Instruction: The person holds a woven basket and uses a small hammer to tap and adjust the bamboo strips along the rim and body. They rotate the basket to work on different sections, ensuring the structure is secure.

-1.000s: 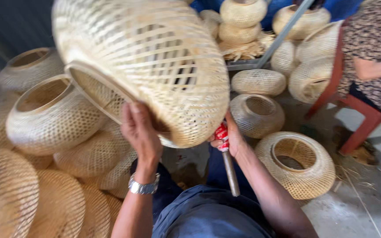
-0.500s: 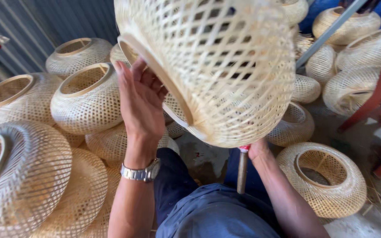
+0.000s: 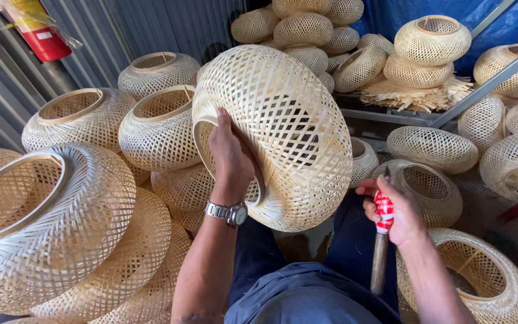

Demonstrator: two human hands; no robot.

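Observation:
My left hand (image 3: 230,157) grips the rim of a large round woven bamboo lampshade (image 3: 289,126), fingers hooked inside its opening, and holds it up tilted in front of me. A metal watch (image 3: 226,212) sits on that wrist. My right hand (image 3: 391,210) is closed around the red handle of a tool (image 3: 381,240), whose wooden shaft points down toward my lap. The right hand rests just right of the lampshade's lower edge, apart from it.
Woven bamboo lampshades are piled all around: a big one at near left (image 3: 43,222), several behind it (image 3: 157,129), more stacked at the back (image 3: 307,27) and right (image 3: 475,276). A red fire extinguisher (image 3: 37,27) hangs on the corrugated wall. A metal bar (image 3: 487,87) slants at right.
The lampshade has come down and away from the camera, turning with my left hand on its rim. My right hand with the tool has shifted right, and the view has tilted upward.

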